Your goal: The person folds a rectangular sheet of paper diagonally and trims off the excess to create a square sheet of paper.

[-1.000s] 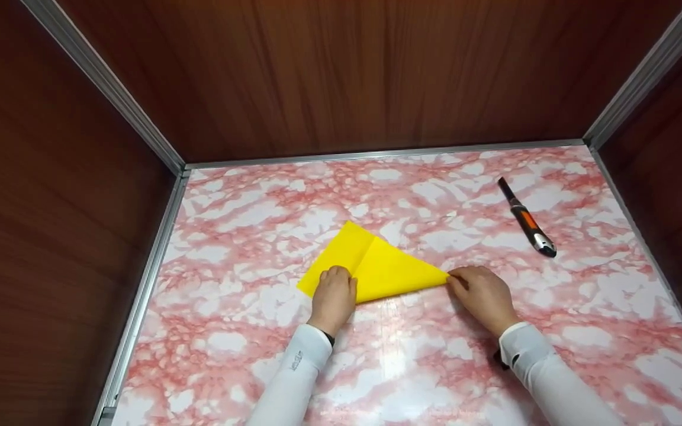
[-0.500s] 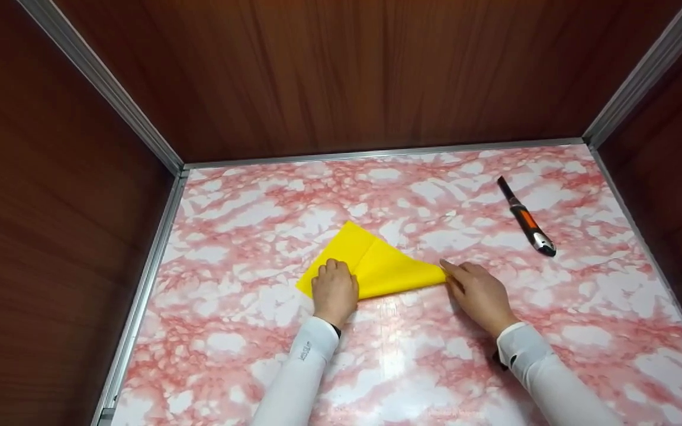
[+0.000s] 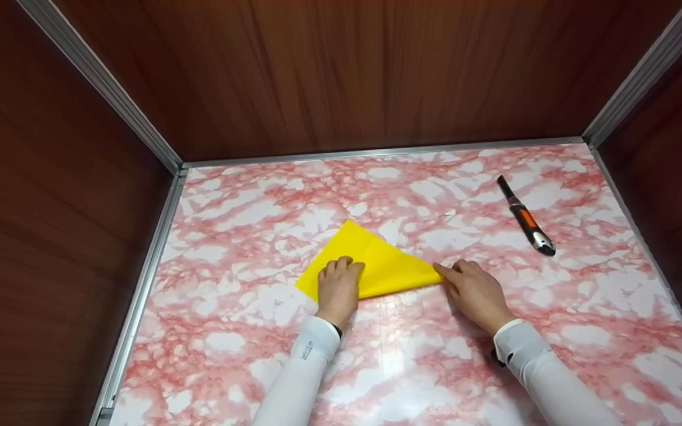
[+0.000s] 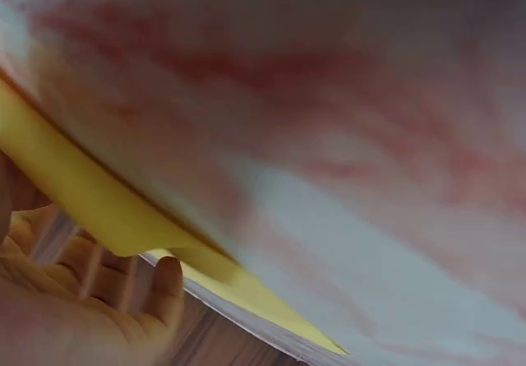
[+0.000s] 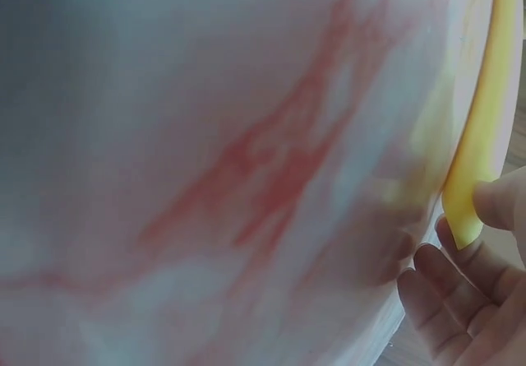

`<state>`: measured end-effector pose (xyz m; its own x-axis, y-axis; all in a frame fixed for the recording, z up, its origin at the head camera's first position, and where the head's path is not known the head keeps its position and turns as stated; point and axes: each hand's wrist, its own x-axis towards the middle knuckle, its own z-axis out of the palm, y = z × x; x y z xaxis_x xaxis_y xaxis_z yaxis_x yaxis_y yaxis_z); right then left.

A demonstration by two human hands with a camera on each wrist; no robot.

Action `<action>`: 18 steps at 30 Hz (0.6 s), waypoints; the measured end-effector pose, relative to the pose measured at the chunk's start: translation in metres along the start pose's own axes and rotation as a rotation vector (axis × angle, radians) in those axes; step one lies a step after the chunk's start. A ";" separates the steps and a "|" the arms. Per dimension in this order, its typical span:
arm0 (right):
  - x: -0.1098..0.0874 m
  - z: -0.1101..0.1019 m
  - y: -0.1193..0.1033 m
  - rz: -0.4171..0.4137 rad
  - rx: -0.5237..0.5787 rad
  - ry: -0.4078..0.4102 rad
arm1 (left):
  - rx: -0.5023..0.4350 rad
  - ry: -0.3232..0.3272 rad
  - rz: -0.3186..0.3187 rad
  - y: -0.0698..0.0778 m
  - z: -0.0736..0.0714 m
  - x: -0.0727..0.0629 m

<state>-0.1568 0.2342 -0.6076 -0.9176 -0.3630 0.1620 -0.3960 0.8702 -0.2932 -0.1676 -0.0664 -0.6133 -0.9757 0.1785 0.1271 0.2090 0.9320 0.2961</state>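
A folded piece of yellow paper (image 3: 397,273) lies on the table in the head view, its narrow point turned to the right. My left hand (image 3: 339,288) rests on its left part, fingers lightly bent and spread. In the left wrist view, that hand's thumb and fingers (image 4: 82,271) stand apart around the paper's near edge (image 4: 90,193). At the right point, my right hand (image 3: 478,294) pinches the paper. The right wrist view shows the yellow corner (image 5: 464,210) between the thumb (image 5: 500,201) and index finger. The underside of the paper is hidden.
A black and orange cutter-like tool (image 3: 527,222) with a silver end lies at the back right. The table (image 3: 246,225) has a red and white marbled top. Brown wood-grain panels (image 3: 341,71) with metal edging stand at the back and both sides.
My left hand shifts slightly right, and its fingers spread more over the paper. The right hand moves a little left with the corner. The paper's visible crease has faded.
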 end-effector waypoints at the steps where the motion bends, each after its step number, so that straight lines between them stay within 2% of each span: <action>1: 0.000 0.000 0.000 -0.004 0.001 0.000 | -0.013 -0.016 0.023 -0.001 0.000 -0.001; 6: 0.000 0.000 0.001 -0.018 -0.002 0.014 | -0.036 -0.137 0.094 0.000 -0.006 -0.004; 10: 0.000 0.000 0.001 -0.024 -0.005 0.020 | -0.006 -0.246 0.137 0.002 -0.010 -0.005; 12: 0.000 0.000 0.000 -0.025 -0.004 0.022 | 0.007 -0.259 0.146 0.003 -0.011 -0.005; 18: 0.003 0.000 -0.003 -0.009 -0.018 0.021 | 0.074 -0.211 0.147 0.004 -0.015 -0.004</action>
<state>-0.1582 0.2310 -0.6064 -0.9128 -0.3644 0.1843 -0.4037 0.8728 -0.2741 -0.1624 -0.0682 -0.5985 -0.9289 0.3683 -0.0390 0.3518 0.9103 0.2182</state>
